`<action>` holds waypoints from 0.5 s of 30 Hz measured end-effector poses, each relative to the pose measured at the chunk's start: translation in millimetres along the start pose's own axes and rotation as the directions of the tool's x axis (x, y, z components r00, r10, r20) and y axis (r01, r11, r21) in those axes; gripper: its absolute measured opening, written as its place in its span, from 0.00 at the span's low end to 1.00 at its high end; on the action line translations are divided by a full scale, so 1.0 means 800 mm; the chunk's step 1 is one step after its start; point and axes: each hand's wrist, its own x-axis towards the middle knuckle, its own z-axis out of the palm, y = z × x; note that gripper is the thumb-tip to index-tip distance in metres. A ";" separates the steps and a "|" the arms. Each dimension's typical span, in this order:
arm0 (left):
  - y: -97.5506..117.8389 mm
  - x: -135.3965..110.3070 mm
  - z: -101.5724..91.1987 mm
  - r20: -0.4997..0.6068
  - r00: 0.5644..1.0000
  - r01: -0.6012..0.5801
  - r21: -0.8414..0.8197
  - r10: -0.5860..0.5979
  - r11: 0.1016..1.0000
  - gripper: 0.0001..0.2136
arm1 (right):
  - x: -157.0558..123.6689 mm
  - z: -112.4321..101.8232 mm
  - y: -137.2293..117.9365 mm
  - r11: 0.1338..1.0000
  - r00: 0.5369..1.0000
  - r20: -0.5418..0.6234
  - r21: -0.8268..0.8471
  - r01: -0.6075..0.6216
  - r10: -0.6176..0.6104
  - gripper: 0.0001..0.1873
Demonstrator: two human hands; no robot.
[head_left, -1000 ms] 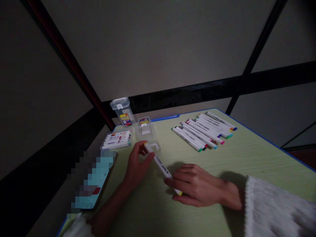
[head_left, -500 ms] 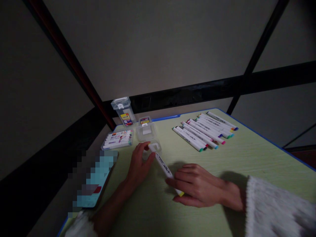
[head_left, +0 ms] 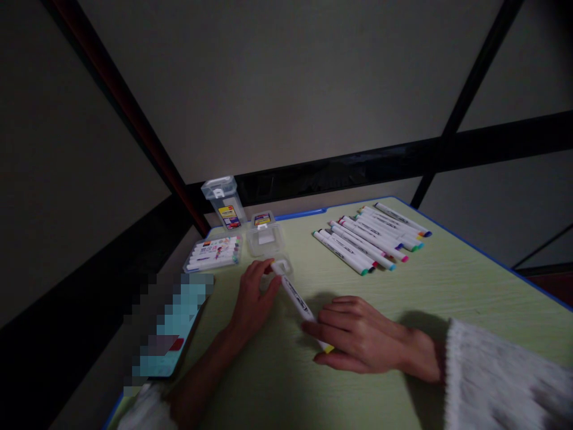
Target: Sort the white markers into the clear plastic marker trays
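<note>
A white marker (head_left: 296,298) with a yellow end slants between my two hands, its yellow tip toward me. My right hand (head_left: 353,334) is closed on its near end, fingers over the barrel and thumb below. At the far end, my left hand (head_left: 254,292) pinches the marker between thumb and fingers. Just behind the left fingers lies a small clear plastic piece (head_left: 283,266), partly hidden by that hand. An open clear plastic case (head_left: 265,240) rests a little farther back. To the right, several white markers (head_left: 344,251) with coloured ends lie side by side in a slanting row.
At the back left stands a tall clear container (head_left: 229,206) with a yellow label. A flat clear case of markers (head_left: 213,253) lies in front of it. A phone or tablet (head_left: 179,334), partly blurred out, lies at the left edge of the green table (head_left: 447,286).
Almost nothing differs. The marker and the fingers holding it have shifted very slightly; the things on the table have stayed put.
</note>
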 end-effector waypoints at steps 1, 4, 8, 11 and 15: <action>0.000 0.000 0.000 0.002 1.000 0.000 0.002 0.000 1.000 0.12 | 0.000 0.000 0.000 1.000 1.000 -0.002 -0.001 0.001 -0.001 0.21; 0.000 0.000 0.000 -0.001 1.000 0.004 -0.006 -0.004 1.000 0.12 | 0.000 0.000 0.001 1.000 1.000 -0.003 -0.001 0.002 -0.002 0.20; -0.002 0.000 0.002 -0.017 0.999 0.030 -0.045 -0.030 0.999 0.14 | -0.002 0.002 0.001 1.000 1.000 0.003 0.000 -0.002 0.002 0.18; -0.005 0.000 0.002 -0.025 0.999 0.039 -0.069 -0.041 0.997 0.15 | -0.002 0.003 0.001 1.000 1.000 -0.017 -0.003 -0.003 0.003 0.18; -0.007 0.001 0.002 -0.047 0.995 0.084 -0.111 -0.090 0.990 0.14 | -0.002 0.002 0.001 1.000 0.999 -0.041 0.007 -0.017 0.017 0.18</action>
